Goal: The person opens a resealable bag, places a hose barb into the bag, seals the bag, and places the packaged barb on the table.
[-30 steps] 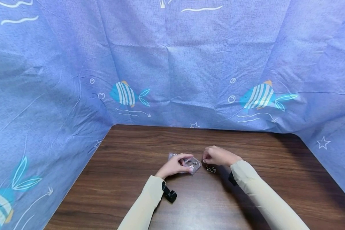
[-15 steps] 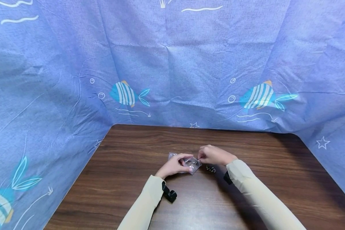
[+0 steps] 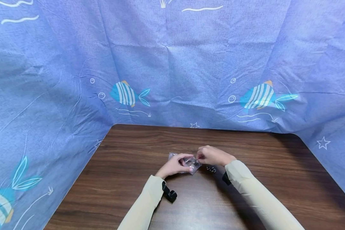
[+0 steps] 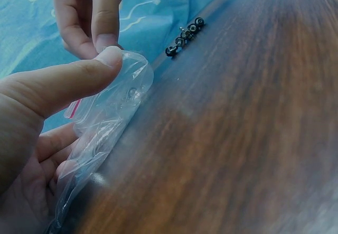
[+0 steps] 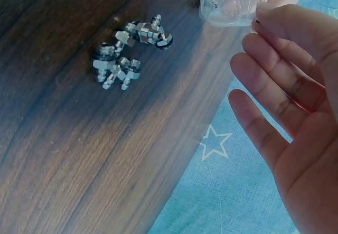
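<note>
I watch remotely as the left hand (image 3: 173,165) grasps a clear plastic bag (image 4: 108,131) near the tabletop's (image 3: 138,153) middle. The right hand's (image 3: 214,155) thumb and forefinger meet at its edge; whether those fingers grip anything, I cannot tell. Small metal parts (image 5: 124,37) lie beside the bag.

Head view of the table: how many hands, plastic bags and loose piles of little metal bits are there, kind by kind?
Left hand and right hand: 2
Clear plastic bag: 1
Loose pile of metal parts: 1, its pieces too jumbled to count singly
Total: 4
</note>
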Demonstrator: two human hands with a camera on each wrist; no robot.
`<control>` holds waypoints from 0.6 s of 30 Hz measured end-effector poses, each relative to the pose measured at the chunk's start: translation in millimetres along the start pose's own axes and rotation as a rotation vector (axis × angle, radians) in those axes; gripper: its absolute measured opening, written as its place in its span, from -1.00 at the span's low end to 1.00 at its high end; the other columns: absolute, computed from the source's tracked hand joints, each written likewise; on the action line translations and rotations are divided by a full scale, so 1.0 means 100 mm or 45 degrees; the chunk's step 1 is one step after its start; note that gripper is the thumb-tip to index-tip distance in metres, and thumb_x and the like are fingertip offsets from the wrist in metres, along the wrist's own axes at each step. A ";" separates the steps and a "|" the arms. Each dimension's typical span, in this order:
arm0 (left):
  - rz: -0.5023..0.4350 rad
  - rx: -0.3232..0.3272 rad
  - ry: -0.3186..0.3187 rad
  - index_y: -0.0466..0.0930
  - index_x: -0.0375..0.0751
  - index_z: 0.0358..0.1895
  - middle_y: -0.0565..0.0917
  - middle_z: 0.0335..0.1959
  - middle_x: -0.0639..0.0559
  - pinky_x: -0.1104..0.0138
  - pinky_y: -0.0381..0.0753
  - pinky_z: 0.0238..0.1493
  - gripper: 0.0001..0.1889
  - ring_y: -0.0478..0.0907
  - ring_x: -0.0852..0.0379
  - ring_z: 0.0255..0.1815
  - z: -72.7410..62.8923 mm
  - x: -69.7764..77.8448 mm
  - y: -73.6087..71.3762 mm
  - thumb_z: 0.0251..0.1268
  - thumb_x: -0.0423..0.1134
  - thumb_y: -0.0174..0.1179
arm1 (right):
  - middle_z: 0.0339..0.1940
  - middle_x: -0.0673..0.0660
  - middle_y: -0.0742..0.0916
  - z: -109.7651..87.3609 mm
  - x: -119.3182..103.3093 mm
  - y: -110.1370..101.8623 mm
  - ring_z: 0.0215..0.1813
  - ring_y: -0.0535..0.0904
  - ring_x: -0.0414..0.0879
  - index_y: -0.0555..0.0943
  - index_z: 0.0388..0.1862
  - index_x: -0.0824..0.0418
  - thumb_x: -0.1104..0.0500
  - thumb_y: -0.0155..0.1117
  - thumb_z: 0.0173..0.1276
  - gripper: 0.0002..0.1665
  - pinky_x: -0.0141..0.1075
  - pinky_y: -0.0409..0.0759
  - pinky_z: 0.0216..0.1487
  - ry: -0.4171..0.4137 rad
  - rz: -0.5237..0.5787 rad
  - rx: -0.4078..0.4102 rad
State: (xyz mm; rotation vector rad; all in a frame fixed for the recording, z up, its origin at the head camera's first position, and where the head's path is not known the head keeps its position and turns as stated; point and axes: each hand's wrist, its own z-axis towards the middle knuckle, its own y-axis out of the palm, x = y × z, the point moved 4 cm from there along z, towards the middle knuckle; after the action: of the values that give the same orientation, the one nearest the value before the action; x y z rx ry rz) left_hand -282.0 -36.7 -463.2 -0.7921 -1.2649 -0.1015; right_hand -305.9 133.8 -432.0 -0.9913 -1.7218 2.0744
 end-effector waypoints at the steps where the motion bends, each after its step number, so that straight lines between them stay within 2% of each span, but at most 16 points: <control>1: -0.003 -0.002 -0.002 0.45 -0.35 0.26 0.59 -0.26 -0.40 0.48 0.37 -0.37 -0.42 0.44 0.08 -0.35 0.00 0.00 0.00 0.13 -0.35 0.36 | -0.41 -0.06 0.67 0.00 0.00 0.00 -0.40 0.54 -0.32 0.70 -0.36 0.23 0.26 0.35 0.19 -0.95 -0.46 0.56 -0.30 0.002 0.001 -0.001; 5: -0.008 -0.008 -0.010 0.45 -0.35 0.26 0.59 -0.25 -0.40 0.48 0.37 -0.37 -0.42 0.43 0.08 -0.34 0.00 0.00 0.00 0.13 -0.35 0.36 | -0.40 -0.05 0.68 0.00 0.00 0.01 -0.38 0.56 -0.31 0.71 -0.35 0.22 0.26 0.36 0.19 -0.95 -0.45 0.57 -0.28 0.006 0.003 -0.013; 8: 0.006 -0.007 -0.020 0.44 -0.30 0.28 0.60 -0.24 -0.35 0.48 0.36 -0.39 -0.40 0.43 0.10 -0.34 0.07 -0.17 0.04 0.13 -0.33 0.37 | -0.39 -0.05 0.68 0.00 0.00 0.01 -0.38 0.56 -0.31 0.71 -0.35 0.21 0.26 0.36 0.20 -0.95 -0.45 0.57 -0.27 0.007 0.004 -0.019; 12: 0.026 0.010 -0.029 0.47 -0.13 0.29 0.62 -0.26 -0.20 0.46 0.38 -0.38 -0.39 0.42 0.17 -0.35 0.15 -0.41 0.08 0.11 -0.25 0.40 | -0.40 -0.06 0.67 -0.01 0.02 0.02 -0.38 0.54 -0.32 0.71 -0.34 0.21 0.25 0.36 0.21 -0.94 -0.45 0.56 -0.28 0.004 0.006 -0.023; 18: 0.020 0.025 -0.010 0.52 -0.05 0.25 0.61 -0.33 -0.05 0.45 0.43 -0.37 -0.40 0.44 0.27 -0.40 0.15 -0.42 0.07 0.07 -0.18 0.43 | -0.42 -0.07 0.67 -0.05 0.05 0.01 -0.37 0.56 -0.31 0.72 -0.36 0.21 0.23 0.37 0.20 -0.94 -0.43 0.58 -0.25 -0.008 0.007 -0.014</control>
State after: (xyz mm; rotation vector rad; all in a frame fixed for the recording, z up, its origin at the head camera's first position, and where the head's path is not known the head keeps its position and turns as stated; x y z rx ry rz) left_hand -304.3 -37.2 -502.1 -0.7859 -1.2653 -0.0733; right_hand -306.1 140.3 -434.5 -0.9946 -1.7371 2.0763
